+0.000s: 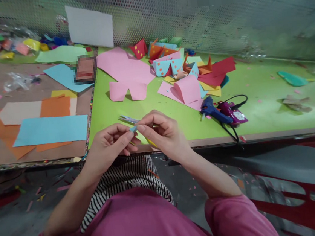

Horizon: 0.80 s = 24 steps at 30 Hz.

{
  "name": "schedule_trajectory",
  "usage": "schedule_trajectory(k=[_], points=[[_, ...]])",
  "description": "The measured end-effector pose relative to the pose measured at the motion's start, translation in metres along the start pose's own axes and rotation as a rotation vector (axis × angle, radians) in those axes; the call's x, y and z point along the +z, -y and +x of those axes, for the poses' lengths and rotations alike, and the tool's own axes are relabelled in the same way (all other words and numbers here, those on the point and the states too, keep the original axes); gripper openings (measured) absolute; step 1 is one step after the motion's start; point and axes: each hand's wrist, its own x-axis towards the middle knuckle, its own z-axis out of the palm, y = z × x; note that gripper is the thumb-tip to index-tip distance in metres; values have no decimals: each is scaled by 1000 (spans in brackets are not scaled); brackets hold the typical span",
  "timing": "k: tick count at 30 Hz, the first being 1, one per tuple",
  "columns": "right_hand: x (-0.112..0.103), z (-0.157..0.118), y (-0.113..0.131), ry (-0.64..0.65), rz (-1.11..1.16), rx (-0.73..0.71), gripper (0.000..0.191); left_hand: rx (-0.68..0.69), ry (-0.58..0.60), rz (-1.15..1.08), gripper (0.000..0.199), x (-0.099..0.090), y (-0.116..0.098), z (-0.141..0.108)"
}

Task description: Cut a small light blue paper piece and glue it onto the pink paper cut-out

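Observation:
Between the fingertips of my left hand and my right hand is a small piece of light blue paper. Both hands pinch it just above the near edge of the green table. A pair of scissors lies behind my hands, its blades pointing left and the rest partly hidden by my right hand. Beyond the scissors stands a folded pink paper shape with a notch in its lower middle. A curled pink paper strip rests on a flat pink sheet to the right.
A blue glue gun and a purple corded device lie right. Dotted paper pieces crowd the back middle, beside a large pink sheet. Blue paper tops orange sheets at left. A grey-topped red stool stands below right.

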Motion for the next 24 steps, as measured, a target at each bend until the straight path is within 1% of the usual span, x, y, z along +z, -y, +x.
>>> schedule_trajectory(k=[4,6,8,9,10,12,14,15,16,17,19,22,24], points=[[-2,-1,3,70,7,27,21,-14,-6,-17,21,-3,-2,0],[-1,-2,4,68,14,33,16,9,-8,7,20,-2,-3,-1],[1,-3,2,37,-32,-3,13,40,-28,42,17,-1,-3,-2],[1,-4,1,14,-91,-55,12,51,-42,53,16,0,-2,-2],[2,-5,0,-18,-176,-136,9,54,-56,59,15,0,-2,-3],[2,-6,-4,-105,-426,-390,4,41,-68,53,17,0,-1,-3],[-1,-8,-6,-186,-716,-680,11,20,-62,33,19,-1,-1,-2],[-2,-8,-7,-207,-839,-801,14,15,-61,21,20,-2,-1,-1],[-4,-9,-7,-208,-935,-892,14,12,-63,11,21,-2,-2,-1],[-6,-10,-6,-192,-1004,-952,12,11,-65,4,20,-3,-2,0],[-8,-11,-4,-156,-1078,-1006,12,5,-74,5,16,-4,-2,0],[-10,-12,1,-122,-1143,-1021,16,-2,-82,27,10,-4,-2,0],[-11,-13,3,-117,-1185,-1027,17,-3,-77,35,10,-4,-2,0]])
